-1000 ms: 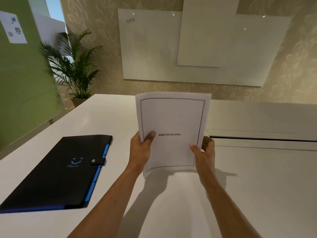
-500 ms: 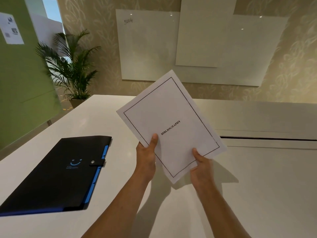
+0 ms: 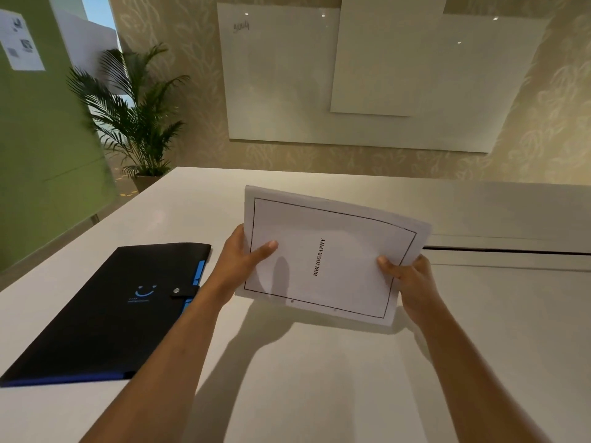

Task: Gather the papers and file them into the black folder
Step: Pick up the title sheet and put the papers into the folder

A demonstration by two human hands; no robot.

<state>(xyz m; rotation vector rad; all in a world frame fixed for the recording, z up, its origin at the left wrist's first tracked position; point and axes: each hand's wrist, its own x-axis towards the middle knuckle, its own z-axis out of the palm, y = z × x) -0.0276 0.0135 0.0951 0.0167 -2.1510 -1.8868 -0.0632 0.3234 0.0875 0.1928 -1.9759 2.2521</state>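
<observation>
The papers are one stack, held above the white table in front of me, and the head view is the only view I have. The stack is turned sideways, with its long axis running left to right, so the word BIBLIOGRAPHY on the top sheet reads from bottom to top. My left hand grasps the left short edge, thumb on the front; my right hand grasps the lower right corner in the same way. I cannot count the sheets, I see only layered edges at the top. The black folder is one, lying flat on the table to the left of the papers, just beside my left forearm and well apart from my right hand. Its long axis goes from near-left to far-right, and its snap strap looks fastened on the edge with blue tabs, which faces the papers. I judge the left hand is nearer, so it should open the strap while the right hand keeps the stack. Also one potted palm stands behind the table.
</observation>
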